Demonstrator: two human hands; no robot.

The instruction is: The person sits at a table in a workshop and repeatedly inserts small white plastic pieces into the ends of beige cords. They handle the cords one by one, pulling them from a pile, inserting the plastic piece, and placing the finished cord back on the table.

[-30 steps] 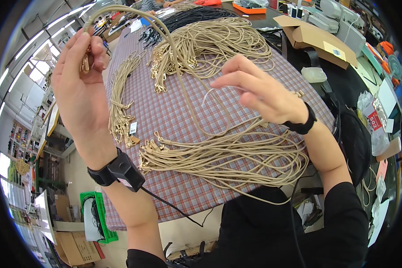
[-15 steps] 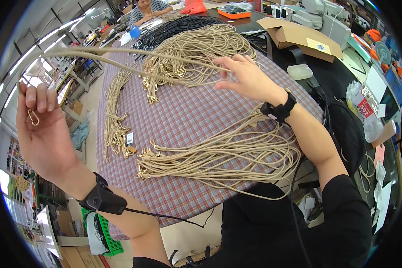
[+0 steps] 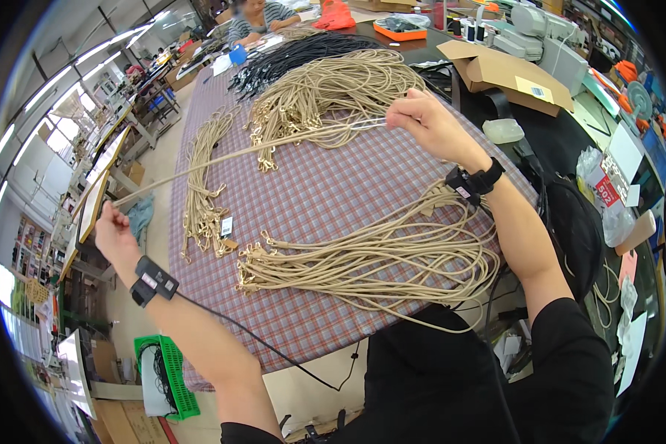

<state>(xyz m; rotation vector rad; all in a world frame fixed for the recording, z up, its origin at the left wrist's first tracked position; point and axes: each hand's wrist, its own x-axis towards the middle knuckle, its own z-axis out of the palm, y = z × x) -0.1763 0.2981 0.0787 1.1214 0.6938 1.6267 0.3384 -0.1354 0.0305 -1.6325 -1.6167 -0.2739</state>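
A beige cord [image 3: 177, 176] is stretched nearly straight over the table, slanting up from left to right. My left hand [image 3: 117, 231] pinches its left end beyond the table's left edge. My right hand [image 3: 429, 126] grips the other end with curled fingers, above the far pile's right side. Beneath lies a checked cloth [image 3: 303, 196]. On it, a bundle of beige cords [image 3: 377, 255] with gold clasps lies nearest me. A larger heap of beige cords [image 3: 340, 81] is at the far side, and a narrow bundle [image 3: 200, 166] with a tag lies at left.
Black cords [image 3: 296, 61] lie behind the beige heap. To the right are an open cardboard box [image 3: 507, 74], a clear plastic container [image 3: 502, 131] and a black bag [image 3: 573, 214]. A person [image 3: 255, 22] sits at the far end. A green basket [image 3: 172, 377] stands low at left.
My left hand has moved down and away from me, no longer raised with a clasp showing. My right hand has closed and shifted right, and the slack cord is now straight.
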